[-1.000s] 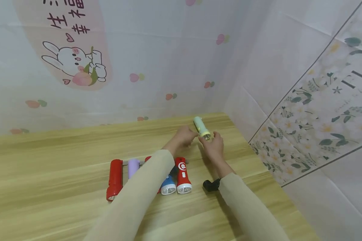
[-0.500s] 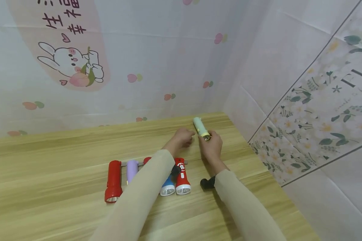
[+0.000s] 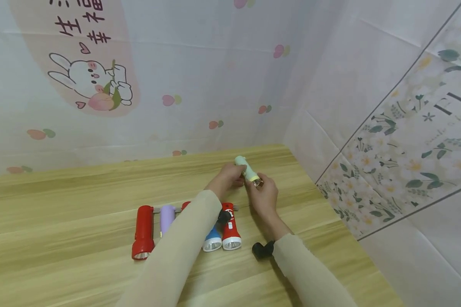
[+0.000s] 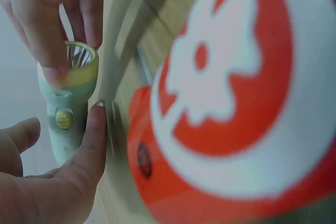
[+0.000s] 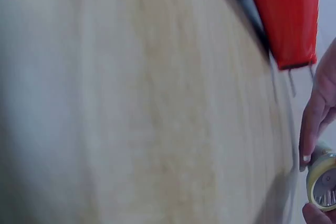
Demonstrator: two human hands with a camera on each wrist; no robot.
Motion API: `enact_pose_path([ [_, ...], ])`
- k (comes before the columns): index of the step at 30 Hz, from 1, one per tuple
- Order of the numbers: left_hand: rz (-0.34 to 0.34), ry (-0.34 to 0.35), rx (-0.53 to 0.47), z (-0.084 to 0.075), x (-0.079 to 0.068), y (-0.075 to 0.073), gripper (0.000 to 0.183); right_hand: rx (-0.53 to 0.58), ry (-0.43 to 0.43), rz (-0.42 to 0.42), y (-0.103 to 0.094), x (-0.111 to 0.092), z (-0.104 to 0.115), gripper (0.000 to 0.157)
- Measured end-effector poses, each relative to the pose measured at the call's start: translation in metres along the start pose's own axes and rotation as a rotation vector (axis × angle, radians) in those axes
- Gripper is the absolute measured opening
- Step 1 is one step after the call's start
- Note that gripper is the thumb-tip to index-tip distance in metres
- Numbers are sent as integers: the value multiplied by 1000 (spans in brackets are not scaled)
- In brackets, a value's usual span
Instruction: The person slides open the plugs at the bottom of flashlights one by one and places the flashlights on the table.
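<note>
A mint-green flashlight with a yellow rim is tilted between both hands, lens end toward me. My right hand pinches it by the lens end, thumb and fingers on either side of the rim. My left hand is at its body: in the left wrist view the thumb and index finger of the left hand are spread around the barrel, the thumb a little apart from it. A small yellow switch faces up there. The right wrist view catches only the flashlight's lens at its edge.
Several flashlights lie in a row against a thin grey bar: red, purple, blue, and red with a white flower emblem. The left sleeve covers part of the row. Walls stand behind and at right.
The mint flashlight has moved left and toward me with my right hand, from the table's back right to my left hand, whose fingers now overlap its barrel.
</note>
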State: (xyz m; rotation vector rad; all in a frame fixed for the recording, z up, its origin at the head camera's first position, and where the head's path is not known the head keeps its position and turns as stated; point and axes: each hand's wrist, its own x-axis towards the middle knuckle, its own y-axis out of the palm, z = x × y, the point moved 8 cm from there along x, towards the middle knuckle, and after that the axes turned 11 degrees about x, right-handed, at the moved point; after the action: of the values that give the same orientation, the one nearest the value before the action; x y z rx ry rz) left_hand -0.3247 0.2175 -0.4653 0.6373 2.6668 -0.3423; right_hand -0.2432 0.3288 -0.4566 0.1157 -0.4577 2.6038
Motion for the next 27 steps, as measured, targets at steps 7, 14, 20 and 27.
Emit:
enact_pose_path([
  [7,-22,-39,-74,3,0,-6,43,41,-7,-16,-1,-13,6,45],
  [14,-1,-80,-167,0,-4,-6,48,116,20,-57,-9,-21,11,43],
  [20,58,-18,-129,-16,-20,-7,51,144,27,-44,-17,-27,26,44],
  [27,112,164,-37,-58,-62,-26,54,342,53,85,-11,-30,58,44],
])
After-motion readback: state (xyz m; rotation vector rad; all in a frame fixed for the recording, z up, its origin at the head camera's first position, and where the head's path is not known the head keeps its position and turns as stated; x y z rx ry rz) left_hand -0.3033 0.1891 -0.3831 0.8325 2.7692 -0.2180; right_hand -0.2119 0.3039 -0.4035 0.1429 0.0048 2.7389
